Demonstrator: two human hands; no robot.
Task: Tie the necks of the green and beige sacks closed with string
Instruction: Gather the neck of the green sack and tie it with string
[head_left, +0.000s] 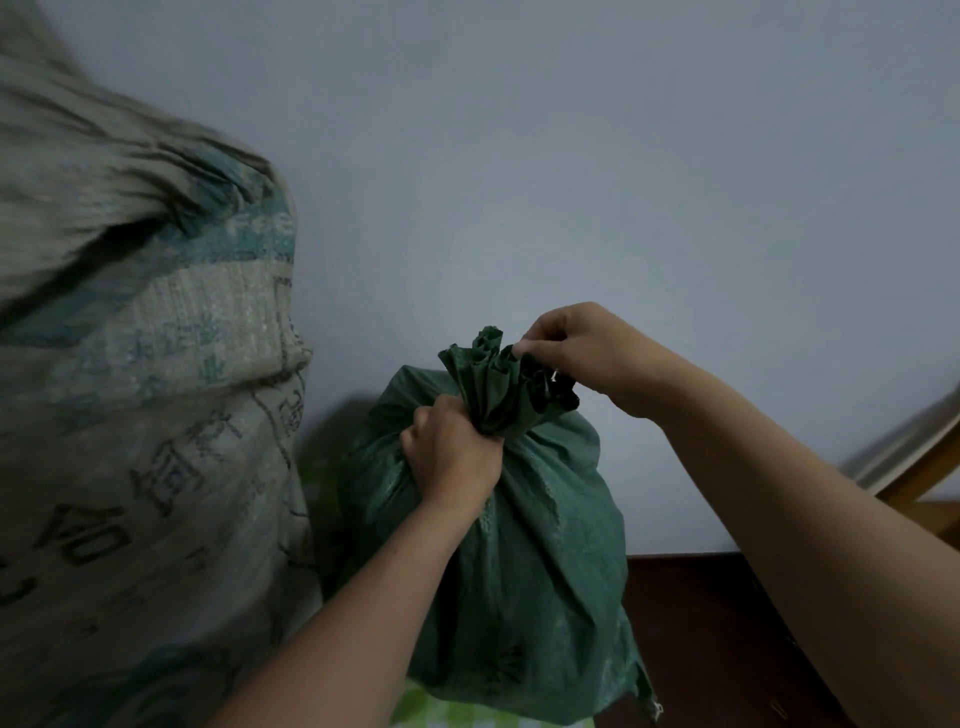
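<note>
1. Woven plastic green sack (519, 545), faint sheen, full and rounded, upright low in the middle of the view, close against the wall behind.
2. Gathered neck (493, 410) drawn into tight vertical pleats; mouth fabric fanned out above in a crumpled frill.
3. Green-and-white checked cloth (441, 712) showing under the base.
4. Coarse-weave beige sack (145, 415) with teal bands and dark printed characters, far larger and bulging, just beside the green sack on the left; upper part blurred.
5. Plain pale blue-grey wall (623, 182) behind both sacks; dark reddish-brown floor (701, 623) at lower right; wooden frame (924, 467) at the right edge, well apart.
6. Fingers of left hand (452, 452) curled tight round the neck from the left, just under the frill; left side of the pleats hidden by the fist.
7. Fingers and thumb of right hand (576, 353) pinching the upper right edge of the frill, above and right of the neck.
</note>
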